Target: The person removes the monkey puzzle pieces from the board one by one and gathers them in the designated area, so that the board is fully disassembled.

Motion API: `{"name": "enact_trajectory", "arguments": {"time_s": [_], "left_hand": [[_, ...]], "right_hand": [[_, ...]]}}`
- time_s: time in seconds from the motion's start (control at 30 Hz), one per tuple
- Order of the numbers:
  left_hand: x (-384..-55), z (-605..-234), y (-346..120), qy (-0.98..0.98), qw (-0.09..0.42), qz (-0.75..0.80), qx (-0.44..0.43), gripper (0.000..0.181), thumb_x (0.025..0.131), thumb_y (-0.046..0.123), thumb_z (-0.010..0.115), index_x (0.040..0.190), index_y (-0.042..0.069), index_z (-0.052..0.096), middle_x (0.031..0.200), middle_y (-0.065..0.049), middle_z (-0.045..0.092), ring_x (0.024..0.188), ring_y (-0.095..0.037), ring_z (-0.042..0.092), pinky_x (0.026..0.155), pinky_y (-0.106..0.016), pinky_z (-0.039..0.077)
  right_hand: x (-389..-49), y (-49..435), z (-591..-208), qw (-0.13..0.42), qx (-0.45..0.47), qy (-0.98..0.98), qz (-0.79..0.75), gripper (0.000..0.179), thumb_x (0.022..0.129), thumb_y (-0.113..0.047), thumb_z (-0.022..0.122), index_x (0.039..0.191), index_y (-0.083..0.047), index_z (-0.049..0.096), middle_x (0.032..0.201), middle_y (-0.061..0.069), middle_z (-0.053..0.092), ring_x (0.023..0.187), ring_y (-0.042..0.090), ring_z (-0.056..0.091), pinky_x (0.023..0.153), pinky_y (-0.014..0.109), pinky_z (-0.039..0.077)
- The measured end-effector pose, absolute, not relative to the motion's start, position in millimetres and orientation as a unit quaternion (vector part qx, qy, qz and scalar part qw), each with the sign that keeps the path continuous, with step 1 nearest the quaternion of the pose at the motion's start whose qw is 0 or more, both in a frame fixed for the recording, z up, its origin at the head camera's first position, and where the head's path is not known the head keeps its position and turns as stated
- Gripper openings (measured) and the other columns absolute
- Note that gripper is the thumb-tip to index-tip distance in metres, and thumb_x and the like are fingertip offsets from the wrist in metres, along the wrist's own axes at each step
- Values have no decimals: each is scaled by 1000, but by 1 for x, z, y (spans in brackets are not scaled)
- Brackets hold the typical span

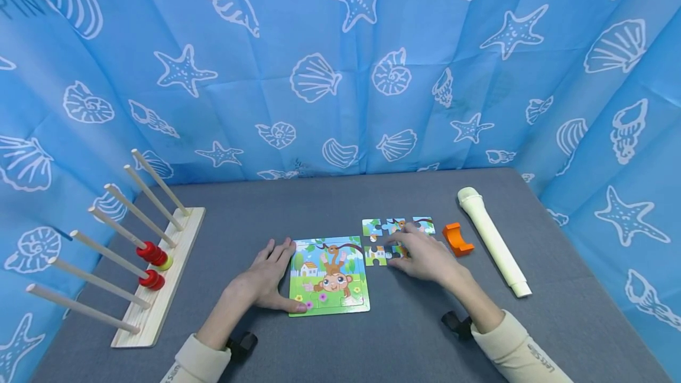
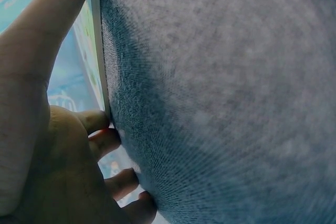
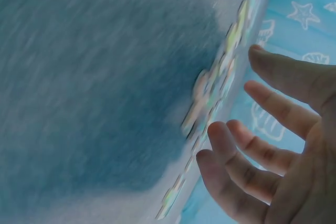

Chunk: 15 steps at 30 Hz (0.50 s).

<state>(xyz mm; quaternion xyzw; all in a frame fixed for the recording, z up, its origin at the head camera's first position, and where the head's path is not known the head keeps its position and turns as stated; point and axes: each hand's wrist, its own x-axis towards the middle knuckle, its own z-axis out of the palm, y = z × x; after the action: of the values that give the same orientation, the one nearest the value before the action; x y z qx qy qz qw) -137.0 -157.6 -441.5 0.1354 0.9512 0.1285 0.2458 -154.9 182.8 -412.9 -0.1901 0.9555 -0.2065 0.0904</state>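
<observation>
A square jigsaw board (image 1: 332, 265) with a monkey hanging upside down and a small house lies on the table. At its left side rests my left hand (image 1: 263, 279), thumb on the lower-left corner and fingers spread near the upper-left edge. Several loose puzzle pieces (image 1: 375, 256) lie flat to the right of the board. My right hand (image 1: 425, 256) is over the right-hand pieces, hiding some of them. In the right wrist view its fingers (image 3: 283, 114) are spread and slightly bent, with no piece seen between them.
A wooden rack (image 1: 175, 270) of upright pegs with red and yellow-green rings stands at the left. To the right lie an orange arch-shaped block (image 1: 456, 240) and a cream toy microphone (image 1: 495, 244). A blue shell-patterned curtain (image 1: 340, 105) hangs behind the grey table (image 1: 340, 347).
</observation>
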Motion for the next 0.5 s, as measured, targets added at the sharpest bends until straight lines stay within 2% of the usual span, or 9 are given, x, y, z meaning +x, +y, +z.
{"name": "enact_trajectory", "arguments": {"time_s": [0.13, 0.2, 0.4, 0.5], "left_hand": [[-137, -441, -157, 951, 247, 129, 132, 137, 68, 73, 82, 165, 8, 11, 173, -14, 13, 159, -45, 9, 123, -65, 26], [-136, -440, -157, 951, 247, 128, 131, 137, 68, 73, 83, 165, 8, 11, 173, -14, 13, 159, -45, 9, 123, -65, 26], [-136, -440, -156, 952, 246, 125, 132, 137, 68, 73, 82, 165, 7, 12, 173, -15, 13, 159, -45, 9, 124, -65, 25], [-136, -441, -156, 952, 243, 126, 134, 136, 68, 73, 83, 165, 7, 13, 173, -15, 14, 159, -46, 9, 124, -65, 25]], "right_hand": [[-152, 174, -410, 96, -202, 951, -213, 40, 89, -22, 81, 127, -14, 72, 122, 15, 64, 89, 22, 61, 69, 39, 52], [-151, 170, -409, 103, -202, 950, -214, 41, 89, -23, 81, 127, -14, 71, 115, 12, 64, 81, 18, 54, 65, 34, 46], [-147, 159, -408, 110, -210, 948, -211, 41, 89, -25, 81, 127, -15, 71, 119, 11, 65, 89, 17, 58, 72, 38, 54], [-146, 152, -408, 112, -219, 945, -217, 39, 89, -24, 81, 126, -16, 71, 117, 10, 65, 86, 17, 55, 69, 34, 51]]}}
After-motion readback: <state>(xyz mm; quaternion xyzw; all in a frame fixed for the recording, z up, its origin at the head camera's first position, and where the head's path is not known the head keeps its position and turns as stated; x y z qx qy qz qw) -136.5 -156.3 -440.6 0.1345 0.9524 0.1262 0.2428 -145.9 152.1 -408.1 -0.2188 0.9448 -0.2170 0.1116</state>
